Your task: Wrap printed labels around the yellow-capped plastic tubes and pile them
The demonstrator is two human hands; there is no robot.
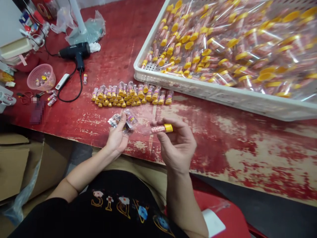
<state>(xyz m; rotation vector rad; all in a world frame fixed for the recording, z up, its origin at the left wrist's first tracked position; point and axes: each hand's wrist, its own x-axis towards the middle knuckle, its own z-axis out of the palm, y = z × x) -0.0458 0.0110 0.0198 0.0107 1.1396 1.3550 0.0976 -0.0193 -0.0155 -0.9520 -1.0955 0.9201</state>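
Both bare hands worked above the red table (119, 62) on my feed, the left (119, 137) just below nine o'clock, the right (178, 142) between four and five. With the right I had one yellow-capped tube (158, 129) of pink-and-white pieces pinched between thumb and fingers, close to the centre of my view, its cap pointing to three o'clock. The left thumb pressed a bunch of printed film wrappers (131, 119) against the fingers — they overlapped, so I couldn't count them.

Toward eleven o'clock lay one tight bank of yellow-capped, labelled tubes (131, 94), well over twenty, too stacked for me to give an exact figure. At one to two o'clock sat one white perforated tray (198, 91), heaped with clear-wrapped, yellow-capped tubes (188, 62) beyond my counting.

At ten o'clock I had one black heat gun (76, 52), with one small labelled tube (85, 78) standing near it. Between nine and ten stood one pink basket (51, 83) — several small items inside — and around nine, one pair of red-handled scissors (23, 98).
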